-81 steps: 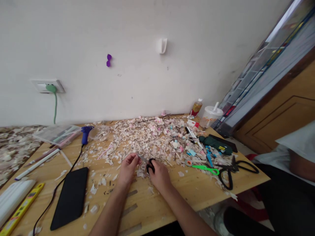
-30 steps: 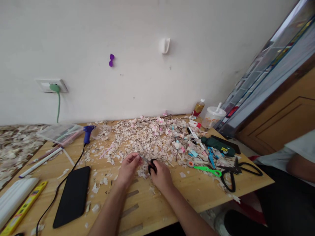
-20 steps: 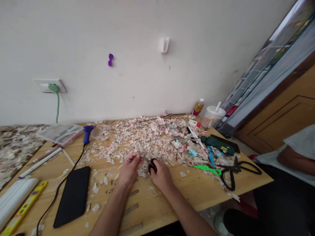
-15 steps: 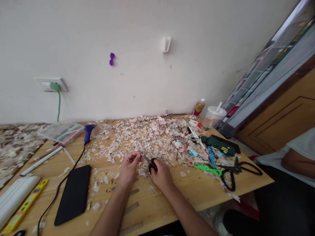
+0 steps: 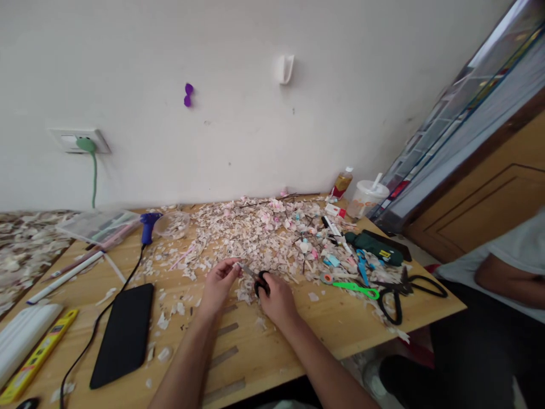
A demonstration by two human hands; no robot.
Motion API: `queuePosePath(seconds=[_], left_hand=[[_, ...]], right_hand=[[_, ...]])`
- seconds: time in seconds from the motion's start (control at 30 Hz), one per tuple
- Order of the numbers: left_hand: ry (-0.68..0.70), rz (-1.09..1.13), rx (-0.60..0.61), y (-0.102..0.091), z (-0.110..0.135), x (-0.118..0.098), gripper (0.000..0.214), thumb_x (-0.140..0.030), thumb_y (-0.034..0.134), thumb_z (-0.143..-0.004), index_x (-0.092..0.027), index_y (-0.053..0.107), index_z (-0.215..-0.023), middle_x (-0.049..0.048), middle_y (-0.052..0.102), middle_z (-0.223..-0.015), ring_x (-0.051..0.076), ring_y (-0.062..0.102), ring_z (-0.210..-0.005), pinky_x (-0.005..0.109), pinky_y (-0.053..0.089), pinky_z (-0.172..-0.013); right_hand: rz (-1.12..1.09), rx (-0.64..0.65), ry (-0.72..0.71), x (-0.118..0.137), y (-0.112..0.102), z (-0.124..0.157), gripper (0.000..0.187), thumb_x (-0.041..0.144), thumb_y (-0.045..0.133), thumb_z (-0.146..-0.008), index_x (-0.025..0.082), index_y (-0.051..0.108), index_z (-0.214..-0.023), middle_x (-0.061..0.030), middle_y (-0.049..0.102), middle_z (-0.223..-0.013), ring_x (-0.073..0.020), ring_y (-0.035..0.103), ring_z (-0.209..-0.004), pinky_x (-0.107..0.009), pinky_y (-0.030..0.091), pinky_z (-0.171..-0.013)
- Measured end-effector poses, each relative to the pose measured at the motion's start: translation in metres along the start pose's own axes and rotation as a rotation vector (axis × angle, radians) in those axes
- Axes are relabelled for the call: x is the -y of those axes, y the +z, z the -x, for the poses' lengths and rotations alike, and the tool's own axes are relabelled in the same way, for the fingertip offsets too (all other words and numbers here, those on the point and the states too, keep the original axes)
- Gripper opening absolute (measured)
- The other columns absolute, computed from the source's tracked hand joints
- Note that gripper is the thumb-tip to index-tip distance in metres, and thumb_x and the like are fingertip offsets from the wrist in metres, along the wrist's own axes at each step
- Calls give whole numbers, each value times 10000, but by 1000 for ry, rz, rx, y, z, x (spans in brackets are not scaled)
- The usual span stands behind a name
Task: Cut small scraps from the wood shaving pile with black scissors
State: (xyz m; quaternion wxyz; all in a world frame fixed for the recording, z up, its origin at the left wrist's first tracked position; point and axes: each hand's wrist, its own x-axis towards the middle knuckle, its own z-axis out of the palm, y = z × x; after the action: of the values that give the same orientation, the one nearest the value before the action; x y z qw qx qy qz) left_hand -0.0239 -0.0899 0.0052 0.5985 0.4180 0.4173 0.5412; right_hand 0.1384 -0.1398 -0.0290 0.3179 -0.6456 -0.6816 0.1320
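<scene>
Small black-handled scissors (image 5: 252, 274) are in my right hand (image 5: 277, 296), whose fingers are closed around the loops. Their blades point left toward my left hand (image 5: 220, 284). The thumb and fingers of that hand are pinched on a small pale scrap (image 5: 237, 265), right by the blade tips; its exact kind is too small to make out. Both hands are above the near edge of a wide heap of pale scraps (image 5: 238, 233) on the wooden table (image 5: 272, 355).
At left lie a black tablet (image 5: 122, 335), a blue glue gun (image 5: 147, 227) with its cord, and a yellow level (image 5: 40, 355). Large black scissors (image 5: 395, 298), a green cutter (image 5: 355, 288), a lidded cup (image 5: 367, 199) and a bottle (image 5: 342, 183) are at right. Another person's arm (image 5: 506, 278) shows beyond.
The view has shifted slightly, so everything sits a little further left and higher. My left fingers and the scissor blades have moved slightly; both hands keep their hold.
</scene>
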Motion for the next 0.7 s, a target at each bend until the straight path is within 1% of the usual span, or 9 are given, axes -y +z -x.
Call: queuePosePath(seconds=[0.07,0.13,0.2,0.27,0.37,0.47,0.53,0.7], left_hand=[[-77,148,6,4,2,4,309,-336,822,-672,-176,723,-918,-5,680,-758,83,593,-659,197,477,-688],[-135,289,14,9,4,8,277,-311,834,-660,-168,721,-869,-7,671,-764,73,594,-662,188,484,-700],[-149,360,16,12,6,10,237,-294,835,-663,-161,711,-815,-9,661,-750,72,595,-673,182,486,-716],[-142,369,11,12,6,12,224,-298,829,-671,-161,703,-796,-10,654,-739,76,594,-675,187,487,-722],[-104,263,-6,9,4,13,246,-335,819,-678,-170,701,-817,-7,663,-748,90,591,-663,205,484,-701],[-29,46,-9,4,1,12,267,-386,788,-704,-175,704,-845,-8,669,-718,111,591,-650,227,472,-682],[12,-71,11,1,0,8,283,-415,772,-708,-174,705,-842,-8,666,-682,123,590,-646,238,464,-673],[69,-201,51,-4,-2,-2,311,-445,769,-682,-176,697,-819,-2,664,-672,140,594,-647,258,471,-659]], right_hand=[[3,3,3,0,0,0,107,147,545,-829,187,613,-901,-50,660,-857,-201,600,-822,-270,391,-736],[8,2,8,1,-1,0,113,146,545,-828,184,615,-909,-54,659,-856,-203,599,-825,-272,390,-738],[7,0,9,1,-1,1,122,150,548,-827,181,617,-923,-57,658,-859,-207,598,-828,-275,390,-741],[1,-1,7,1,-1,1,121,153,547,-828,182,614,-925,-57,656,-859,-208,595,-825,-276,389,-741],[-2,0,-6,1,-1,0,111,140,541,-825,185,597,-910,-52,645,-861,-203,586,-830,-274,384,-745],[-3,1,-13,1,-1,0,104,132,545,-817,185,580,-900,-46,635,-860,-204,579,-839,-275,382,-749],[-7,4,-8,1,-1,0,103,132,547,-819,186,579,-900,-45,636,-863,-203,580,-839,-274,382,-749],[-3,16,-2,0,-1,1,121,127,548,-822,186,588,-920,-53,644,-879,-207,583,-846,-277,385,-757]])
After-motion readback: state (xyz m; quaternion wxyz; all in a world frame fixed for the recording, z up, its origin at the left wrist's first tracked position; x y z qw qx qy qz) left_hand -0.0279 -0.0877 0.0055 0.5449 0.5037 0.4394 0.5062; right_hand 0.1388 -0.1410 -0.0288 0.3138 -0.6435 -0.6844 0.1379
